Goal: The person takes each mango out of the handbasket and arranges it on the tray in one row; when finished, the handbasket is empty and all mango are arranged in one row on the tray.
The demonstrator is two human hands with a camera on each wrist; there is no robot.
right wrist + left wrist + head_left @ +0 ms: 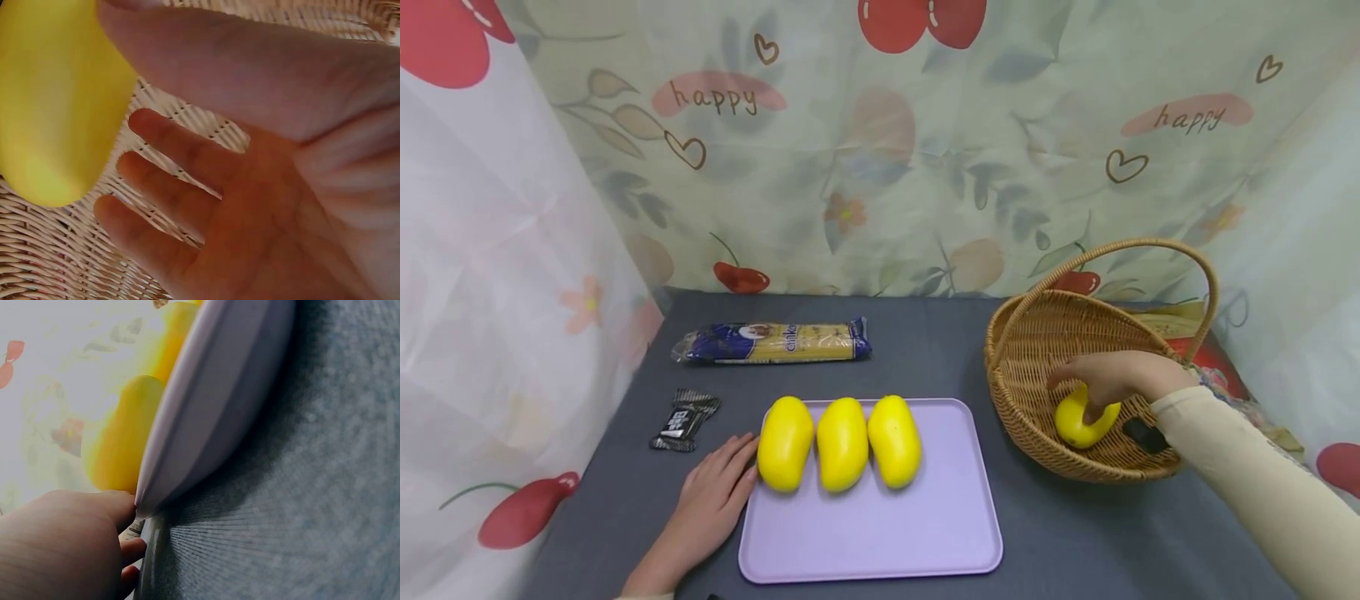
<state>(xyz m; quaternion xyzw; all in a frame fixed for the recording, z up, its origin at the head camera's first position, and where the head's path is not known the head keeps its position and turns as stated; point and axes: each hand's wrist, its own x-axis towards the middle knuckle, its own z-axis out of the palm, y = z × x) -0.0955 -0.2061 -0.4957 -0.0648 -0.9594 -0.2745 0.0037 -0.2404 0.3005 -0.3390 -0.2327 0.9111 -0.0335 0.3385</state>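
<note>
My left hand (711,492) lies beside the lilac tray (880,542), fingers fairly straight and thumb at its left rim. Three yellow mangoes (842,446) sit in a row along the tray's far side. In the left wrist view, the thumb touches the tray's edge (187,412) just below a mango (125,434). Inside the wicker basket (1022,425), my right hand (1112,377) reaches over another mango (1078,421). The right wrist view has the thumb over that mango's (56,106) edge, with three loosely spread fingers (169,187) apart from it; the index finger is hidden.
A pack of spaghetti (775,342) lies behind the tray, and a small black-wrapped packet (685,420) is at the left. The basket's tall handle (1120,244) arches above the right hand. A red package (1213,362) lies partly hidden behind the basket.
</note>
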